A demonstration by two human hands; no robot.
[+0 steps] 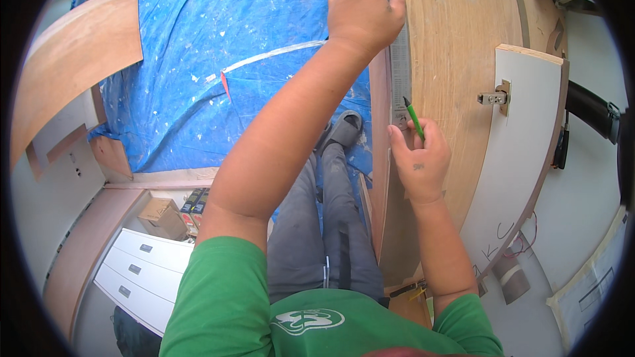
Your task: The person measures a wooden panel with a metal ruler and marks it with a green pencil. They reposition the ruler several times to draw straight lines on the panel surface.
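In my right hand a green pencil is pinched between thumb and fingers, its dark point toward the far side. It hovers over the near part of a long grey metal ruler that lies along the left edge of a wooden board. My left arm reaches far forward. The left hand is closed at the ruler's far part, thumb over the ruler and other fingers curled by the board's edge; its fingertips are partly hidden.
A white panel with a metal hinge stands at right. Blue sheeting covers the floor at left, beside a curved plywood piece. White drawers and a cardboard box sit at lower left. A black hose hangs at far right.
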